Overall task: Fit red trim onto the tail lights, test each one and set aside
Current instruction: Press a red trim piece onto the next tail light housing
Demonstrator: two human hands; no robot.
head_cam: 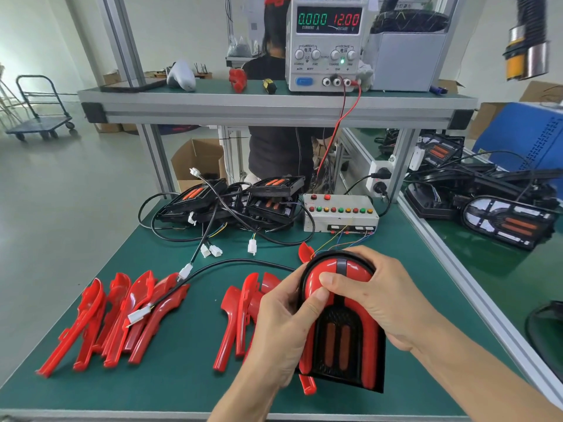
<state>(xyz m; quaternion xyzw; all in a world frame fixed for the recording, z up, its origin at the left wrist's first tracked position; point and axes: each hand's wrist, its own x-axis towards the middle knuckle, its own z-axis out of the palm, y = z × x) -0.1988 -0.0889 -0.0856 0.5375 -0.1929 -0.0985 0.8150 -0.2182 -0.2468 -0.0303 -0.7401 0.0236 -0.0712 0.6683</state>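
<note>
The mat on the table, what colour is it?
Green mat, seen in the head view.

Head view — forward, downward, close over bench (182, 388)

The desk (189, 382) is covered in a dark green mat with pale grey metal edging. The tail light (341, 324) has a black housing with a fine mesh-patterned centre, two dull orange-red bars, and glossy bright red trim (353, 271) split by a dark grey strip at the top. The loose trim pieces (115, 315) on the left are the same glossy red. The test box (341, 216) is off-white, with a row of red, green and yellow buttons. The power supply (327, 44) is pale grey, showing green digits beside red digits on a black display. Red and black wires (341, 117) hang from it.
</note>
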